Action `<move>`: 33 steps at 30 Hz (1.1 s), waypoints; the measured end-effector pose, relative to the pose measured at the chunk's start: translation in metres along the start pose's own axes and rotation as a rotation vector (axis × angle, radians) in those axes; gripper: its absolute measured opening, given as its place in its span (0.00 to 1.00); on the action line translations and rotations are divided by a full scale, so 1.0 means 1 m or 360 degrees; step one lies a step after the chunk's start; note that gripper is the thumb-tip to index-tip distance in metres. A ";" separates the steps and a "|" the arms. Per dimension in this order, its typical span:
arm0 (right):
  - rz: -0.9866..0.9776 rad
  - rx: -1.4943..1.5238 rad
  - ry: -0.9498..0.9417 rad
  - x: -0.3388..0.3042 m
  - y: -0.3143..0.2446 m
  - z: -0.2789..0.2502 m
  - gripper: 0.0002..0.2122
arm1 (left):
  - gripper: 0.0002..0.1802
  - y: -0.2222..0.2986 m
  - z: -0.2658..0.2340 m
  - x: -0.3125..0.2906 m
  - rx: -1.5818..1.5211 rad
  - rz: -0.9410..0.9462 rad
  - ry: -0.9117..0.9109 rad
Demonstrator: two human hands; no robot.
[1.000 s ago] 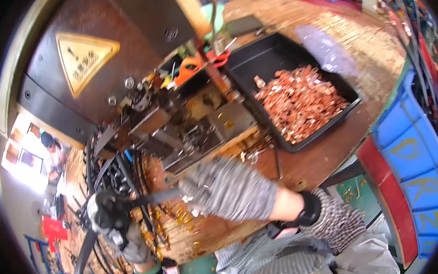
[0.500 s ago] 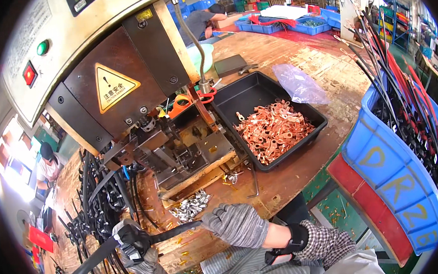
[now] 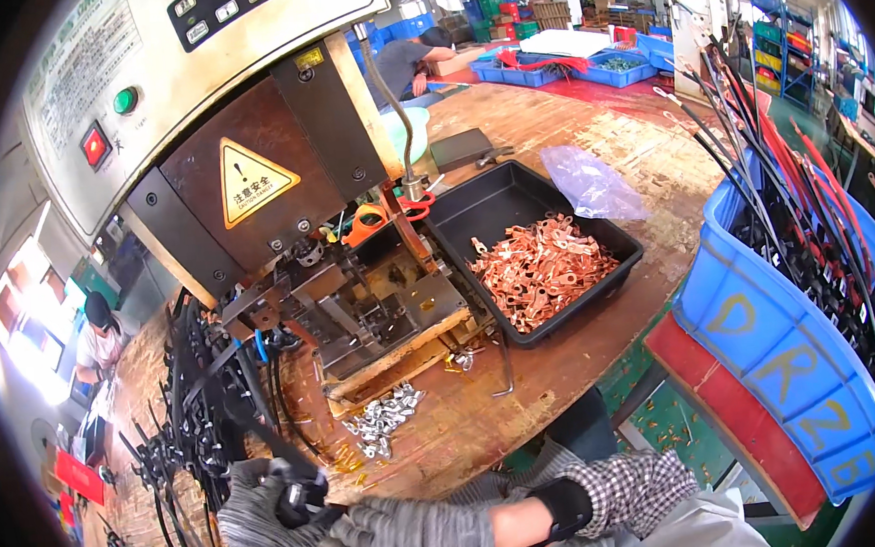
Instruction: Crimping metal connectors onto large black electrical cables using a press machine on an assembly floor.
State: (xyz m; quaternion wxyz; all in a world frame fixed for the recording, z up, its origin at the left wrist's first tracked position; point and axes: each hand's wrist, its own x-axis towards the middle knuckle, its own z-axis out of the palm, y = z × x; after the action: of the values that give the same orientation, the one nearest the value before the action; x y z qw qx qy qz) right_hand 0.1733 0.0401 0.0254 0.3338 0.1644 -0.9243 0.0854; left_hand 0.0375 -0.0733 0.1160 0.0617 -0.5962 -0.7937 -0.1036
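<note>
Both my hands, in grey knitted gloves, are together low in the view, at the table's front edge. My left hand [image 3: 265,530] is closed around a black cable with a bulky black connector [image 3: 297,495]. From the connector the cable runs up and left toward a bundle of black cables [image 3: 205,408]. My right hand [image 3: 413,534] lies close against the left, its fingers pressed together over the cable's near part; their tips are partly hidden. Ahead of my hands stands a press machine [image 3: 251,175], with a pile of small silver terminals [image 3: 381,417] in front of its base.
A black tray [image 3: 560,311] of copper lugs [image 3: 542,267] sits right of the press. Past it lies a clear plastic bag [image 3: 592,184]. A blue crate [image 3: 772,333] of black and red cables stands at the right. Other people [image 3: 101,339] work farther off.
My right hand has moved left and down to meet my left hand. The stretch of cable between them is now covered, and the cable beyond the connector has swung upward. My view has shifted slightly.
</note>
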 end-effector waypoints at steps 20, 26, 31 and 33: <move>0.0672 -0.0116 -0.0487 -0.075 0.058 -0.004 0.10 | 0.24 -0.212 0.046 -0.036 0.0251 -0.0970 0.0014; 0.0579 -0.0043 -0.0473 -0.058 0.061 0.031 0.09 | 0.24 -0.157 0.065 -0.014 0.1162 -0.0529 -0.0329; 0.0659 -0.0110 -0.0534 -0.061 0.068 0.040 0.11 | 0.24 -0.023 0.107 0.019 -0.0057 0.0382 -0.0122; 0.0697 -0.0051 -0.0498 -0.066 0.066 0.040 0.12 | 0.26 0.003 0.136 0.029 -0.0231 0.0593 0.0009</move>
State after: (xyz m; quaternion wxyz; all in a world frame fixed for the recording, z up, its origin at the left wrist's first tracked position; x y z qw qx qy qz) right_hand 0.1737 0.1073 -0.0503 0.1630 -0.0336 -0.9794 0.1146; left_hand 0.0358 -0.0130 -0.0092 0.0388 -0.7354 -0.6599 -0.1489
